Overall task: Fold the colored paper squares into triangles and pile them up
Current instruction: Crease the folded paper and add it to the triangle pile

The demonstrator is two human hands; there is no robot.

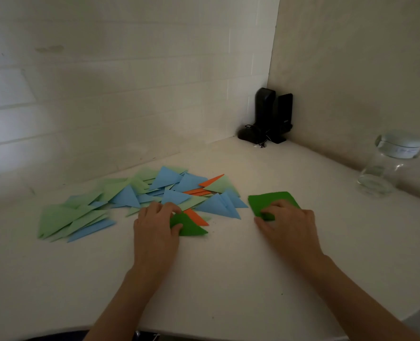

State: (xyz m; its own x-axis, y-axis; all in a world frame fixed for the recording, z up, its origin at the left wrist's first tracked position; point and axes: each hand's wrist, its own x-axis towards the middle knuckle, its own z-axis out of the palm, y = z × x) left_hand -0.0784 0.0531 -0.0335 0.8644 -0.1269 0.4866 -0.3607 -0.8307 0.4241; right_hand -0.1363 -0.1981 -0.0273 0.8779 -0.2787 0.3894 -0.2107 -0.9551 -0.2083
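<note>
While pinching, left grip (158,223) on dark green triangle (190,227), right grip (286,223) on green squares (269,201)

**Both hands on dark green paper**

Left hand (156,219) presses a dark green triangle (190,226) at the near edge of the triangle pile (140,195). Right hand (286,219) rests fingers on a dark green square stack (271,201) on the white table (228,279).

paper triangles (169,190): matt | table (228,267): smooth, matt white | jar (386,166): clear glass, glossy
</note>
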